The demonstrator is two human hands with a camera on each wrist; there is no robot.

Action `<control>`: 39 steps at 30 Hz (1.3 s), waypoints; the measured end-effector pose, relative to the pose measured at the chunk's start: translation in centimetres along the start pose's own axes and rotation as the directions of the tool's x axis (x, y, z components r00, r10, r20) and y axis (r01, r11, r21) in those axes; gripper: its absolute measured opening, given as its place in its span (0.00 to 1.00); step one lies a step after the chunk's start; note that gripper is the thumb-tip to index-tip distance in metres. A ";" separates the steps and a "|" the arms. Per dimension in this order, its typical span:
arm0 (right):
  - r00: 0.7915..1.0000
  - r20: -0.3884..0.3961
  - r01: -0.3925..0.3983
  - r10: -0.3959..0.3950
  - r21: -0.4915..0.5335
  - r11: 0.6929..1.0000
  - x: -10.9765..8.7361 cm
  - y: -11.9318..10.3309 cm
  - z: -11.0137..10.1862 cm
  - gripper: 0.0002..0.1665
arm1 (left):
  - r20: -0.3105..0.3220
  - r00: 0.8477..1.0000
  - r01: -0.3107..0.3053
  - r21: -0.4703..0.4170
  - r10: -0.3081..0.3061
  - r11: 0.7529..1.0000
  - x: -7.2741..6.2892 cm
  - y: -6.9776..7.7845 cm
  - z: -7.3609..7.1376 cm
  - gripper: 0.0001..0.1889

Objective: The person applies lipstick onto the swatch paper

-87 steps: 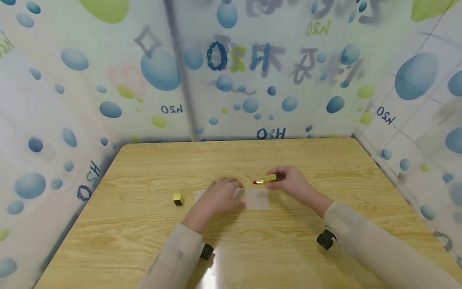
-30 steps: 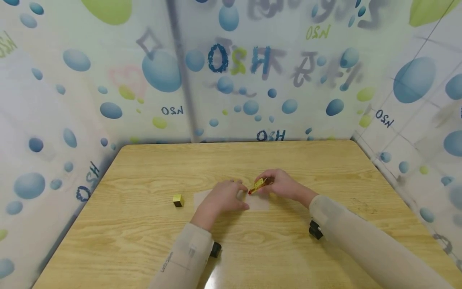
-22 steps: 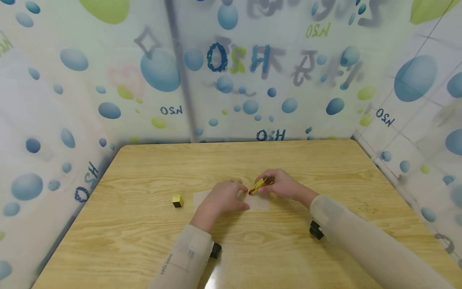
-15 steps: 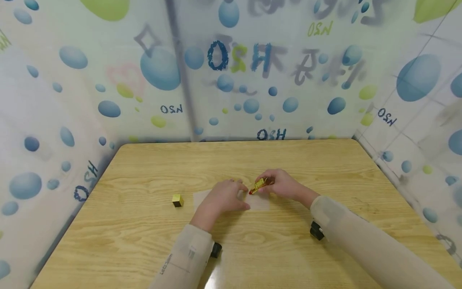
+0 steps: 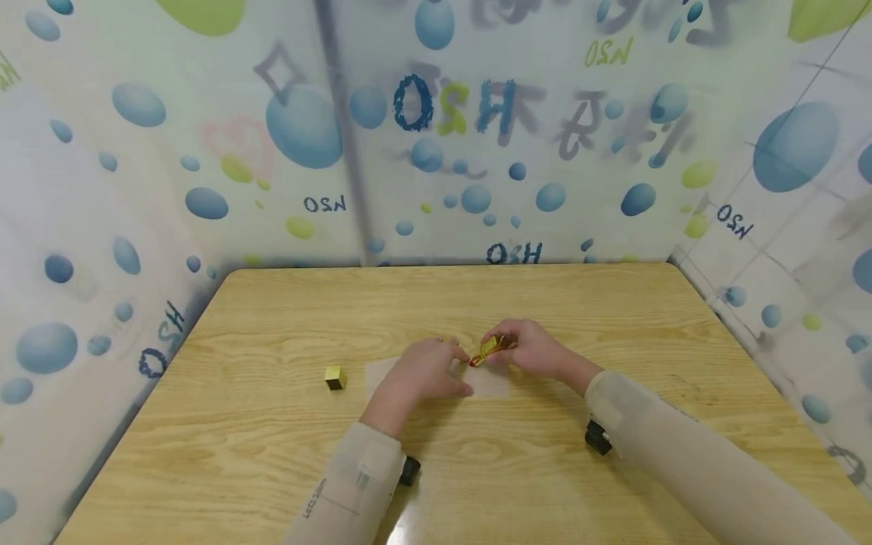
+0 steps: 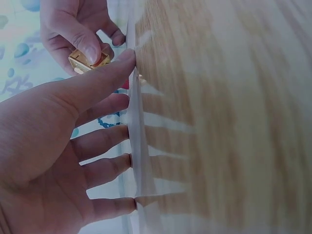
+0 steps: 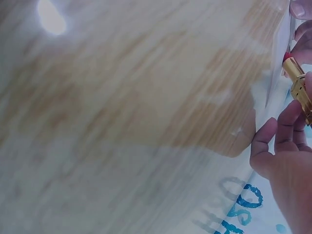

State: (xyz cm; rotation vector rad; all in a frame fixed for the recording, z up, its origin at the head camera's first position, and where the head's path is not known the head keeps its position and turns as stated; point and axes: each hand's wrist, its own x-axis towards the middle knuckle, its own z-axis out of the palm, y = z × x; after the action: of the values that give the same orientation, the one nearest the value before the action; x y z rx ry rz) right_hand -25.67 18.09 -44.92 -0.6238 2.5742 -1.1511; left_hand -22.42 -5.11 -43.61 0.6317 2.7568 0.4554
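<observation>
A gold lipstick (image 5: 488, 347) with a red tip is held in my right hand (image 5: 534, 350), tilted so the tip points down at the white paper (image 5: 492, 384). In the right wrist view the red end of the lipstick (image 7: 295, 78) is at or very near the paper; exact contact I cannot tell. My left hand (image 5: 424, 371) lies across the paper, and the left wrist view shows its spread, straight fingertips (image 6: 122, 204) pressing the sheet. Left of that hand a small gold cap (image 5: 335, 378) with a dark front stands on the table.
The wooden table (image 5: 272, 454) reaches back to a wall (image 5: 436, 212) printed with blue and green drops. A black wrist camera (image 5: 409, 471) sits under the left sleeve, another black camera (image 5: 598, 437) under the right.
Since the oldest frame my right hand has come left and tipped the lipstick down to the paper, and my left hand has shifted slightly right. Over the last second both hands stay nearly still.
</observation>
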 end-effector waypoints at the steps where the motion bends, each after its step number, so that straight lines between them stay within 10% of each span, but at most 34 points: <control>1: 1.000 -0.001 -0.003 0.003 -0.001 1.000 0.0 -0.1 0.0 0.15 | -0.002 1.000 -0.001 0.000 0.001 1.000 0.0 0.0 0.0 0.28; 39: 0.999 0.034 0.009 -0.009 -0.010 1.000 -1.3 0.4 -0.3 0.14 | 0.011 1.000 0.012 0.003 -0.012 1.000 0.1 0.1 -0.1 0.29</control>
State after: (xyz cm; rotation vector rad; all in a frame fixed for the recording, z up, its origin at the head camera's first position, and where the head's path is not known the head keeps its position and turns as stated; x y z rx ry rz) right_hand -24.77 19.17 -44.92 -0.6523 2.5528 -1.1212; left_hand -22.51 -4.99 -43.49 0.6157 2.7498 0.4436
